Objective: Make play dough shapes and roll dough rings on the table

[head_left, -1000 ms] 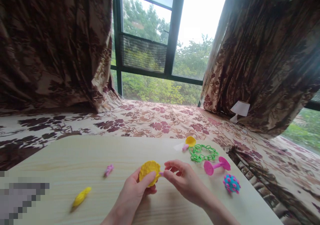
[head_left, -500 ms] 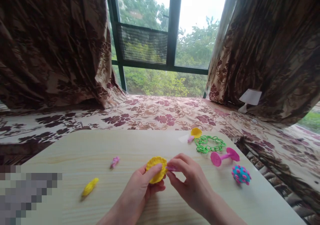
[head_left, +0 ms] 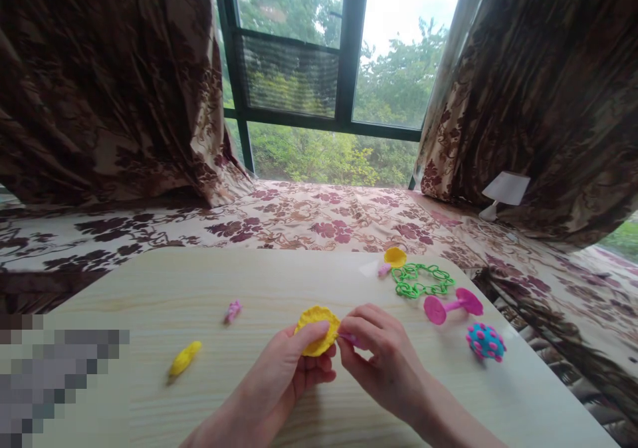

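My left hand [head_left: 286, 375] grips a round yellow textured disc [head_left: 315, 319] just above the light wooden table [head_left: 149, 302]. My right hand [head_left: 381, 351] is closed in a pinch on a small pink piece [head_left: 347, 336] held against the disc's right edge. Both hands meet at the table's middle front.
On the table lie a yellow oblong piece [head_left: 184, 358], a small pink piece [head_left: 232, 311], a yellow-and-pink cup piece [head_left: 393, 258], a green chain ring [head_left: 421, 280], a pink dumbbell shape [head_left: 452, 304] and a blue ball with pink studs [head_left: 485, 341]. A floral cloth, curtains and a small white lamp [head_left: 504, 192] lie behind.
The pink piece in my right hand has come up against the disc's edge. The view has tilted down and shifted a little; the other pieces lie where they were.
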Motion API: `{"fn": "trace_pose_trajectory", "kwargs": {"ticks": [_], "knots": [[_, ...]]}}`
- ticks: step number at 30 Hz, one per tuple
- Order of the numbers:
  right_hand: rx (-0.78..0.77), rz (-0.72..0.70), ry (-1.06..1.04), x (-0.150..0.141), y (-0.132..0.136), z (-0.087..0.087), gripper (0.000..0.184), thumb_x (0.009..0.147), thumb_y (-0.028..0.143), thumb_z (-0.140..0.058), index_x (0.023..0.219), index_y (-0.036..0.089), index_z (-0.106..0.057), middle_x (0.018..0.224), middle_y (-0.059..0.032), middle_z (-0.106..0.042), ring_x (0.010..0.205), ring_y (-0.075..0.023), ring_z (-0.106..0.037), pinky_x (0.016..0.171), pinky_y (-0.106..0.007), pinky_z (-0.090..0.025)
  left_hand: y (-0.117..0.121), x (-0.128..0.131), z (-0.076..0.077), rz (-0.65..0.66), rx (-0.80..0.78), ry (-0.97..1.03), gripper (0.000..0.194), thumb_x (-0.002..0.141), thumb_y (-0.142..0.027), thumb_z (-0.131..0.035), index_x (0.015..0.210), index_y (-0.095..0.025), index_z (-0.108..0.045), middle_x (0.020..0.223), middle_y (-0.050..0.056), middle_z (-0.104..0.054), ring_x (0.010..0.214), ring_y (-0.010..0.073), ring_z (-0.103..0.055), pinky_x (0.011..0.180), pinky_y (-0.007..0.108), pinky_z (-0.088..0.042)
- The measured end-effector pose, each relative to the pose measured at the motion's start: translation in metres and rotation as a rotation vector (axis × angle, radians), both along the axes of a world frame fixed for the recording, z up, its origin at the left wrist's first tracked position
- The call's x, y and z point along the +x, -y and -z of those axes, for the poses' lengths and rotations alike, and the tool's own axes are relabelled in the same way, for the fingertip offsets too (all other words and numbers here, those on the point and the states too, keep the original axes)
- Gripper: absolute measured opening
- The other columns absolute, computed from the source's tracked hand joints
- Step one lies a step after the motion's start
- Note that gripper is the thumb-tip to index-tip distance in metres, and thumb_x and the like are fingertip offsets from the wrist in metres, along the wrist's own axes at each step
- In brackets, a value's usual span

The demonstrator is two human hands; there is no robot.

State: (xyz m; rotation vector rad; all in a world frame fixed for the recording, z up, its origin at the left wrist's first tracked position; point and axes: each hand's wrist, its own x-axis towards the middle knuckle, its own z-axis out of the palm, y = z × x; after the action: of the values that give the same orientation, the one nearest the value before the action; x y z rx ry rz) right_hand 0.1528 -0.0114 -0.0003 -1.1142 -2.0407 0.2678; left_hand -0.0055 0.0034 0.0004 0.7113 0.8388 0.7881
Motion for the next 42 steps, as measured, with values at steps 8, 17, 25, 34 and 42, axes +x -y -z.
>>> {"fn": "trace_pose_trajectory", "kwargs": {"ticks": [8,17,25,34,42], "knots": [[-0.143,0.024,-0.238,0.003,-0.002,0.001,0.029,0.076,0.024,-0.058,0.105,0.022,-0.053,0.089,-0.0031,-0.061,0.079,-0.0144,-0.057,0.073,-0.026,-0.046,-0.003,-0.001,0.002,-0.092,0.023,-0.038,0.026,0.069,-0.035,-0.064,0.087,-0.017,-0.062,0.081,0.003,-0.06,0.069,0.0112,-0.055,0.065,0.025,-0.049],[-0.419,0.064,-0.366,0.0,-0.001,0.005,0.007,0.078,0.022,-0.053,0.08,0.018,-0.059,0.073,-0.0001,-0.062,0.067,-0.0116,-0.057,0.062,-0.022,-0.045,-0.006,0.0,0.004,-0.12,0.328,-0.348,0.041,0.064,-0.039,-0.067,0.098,-0.017,-0.06,0.082,0.004,-0.064,0.073,0.0167,-0.058,0.064,0.026,-0.046],[-0.333,0.026,-0.326,-0.002,0.002,0.006,0.008,0.075,0.018,-0.056,0.082,0.019,-0.059,0.076,-0.0002,-0.06,0.07,-0.0113,-0.056,0.065,-0.023,-0.045,-0.008,-0.004,0.008,0.013,0.479,-0.477,0.032,0.073,-0.041,-0.056,0.094,-0.018,-0.065,0.078,0.003,-0.067,0.072,0.0165,-0.058,0.062,0.022,-0.043],[-0.3,-0.014,-0.382,0.0,0.001,0.008,0.016,0.074,0.014,-0.057,0.088,0.018,-0.056,0.078,0.0,-0.06,0.072,-0.0113,-0.057,0.067,-0.023,-0.046,-0.006,-0.009,0.0,0.045,0.543,-0.557,0.034,0.075,-0.042,-0.052,0.093,-0.017,-0.066,0.07,0.001,-0.064,0.064,0.0148,-0.054,0.055,0.021,-0.039],[-0.299,-0.017,-0.375,-0.002,0.003,0.005,0.016,0.074,0.014,-0.056,0.089,0.018,-0.056,0.077,-0.0003,-0.06,0.071,-0.0113,-0.057,0.066,-0.023,-0.046,-0.006,-0.006,0.0,0.071,0.617,-0.561,0.031,0.078,-0.039,-0.05,0.088,-0.016,-0.068,0.072,0.003,-0.062,0.065,0.0139,-0.052,0.056,0.022,-0.038]]}}
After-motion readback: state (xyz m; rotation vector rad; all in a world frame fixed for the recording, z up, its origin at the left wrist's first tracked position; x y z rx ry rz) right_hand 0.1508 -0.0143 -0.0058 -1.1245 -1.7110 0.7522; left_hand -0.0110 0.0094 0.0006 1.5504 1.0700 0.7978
